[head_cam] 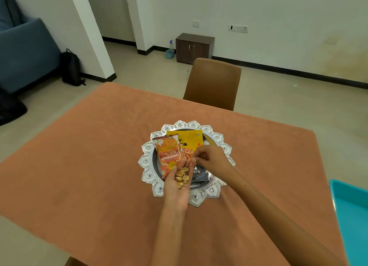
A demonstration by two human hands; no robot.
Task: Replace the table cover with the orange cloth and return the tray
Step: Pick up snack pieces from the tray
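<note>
The orange cloth covers the whole table. On it, near the middle, rests an ornate silver tray with a scalloped rim. The tray holds an orange snack packet, a yellow almond packet and a dark packet. My left hand is palm up over the tray's near side, cupping several nut shells. My right hand hovers over the tray's right part, fingertips pinched together on something small beside the left hand's fingertips.
A brown chair stands at the table's far edge. A turquoise bin is at the right edge. A small brown cabinet and a spray bottle stand by the far wall; a black backpack and blue sofa are at left.
</note>
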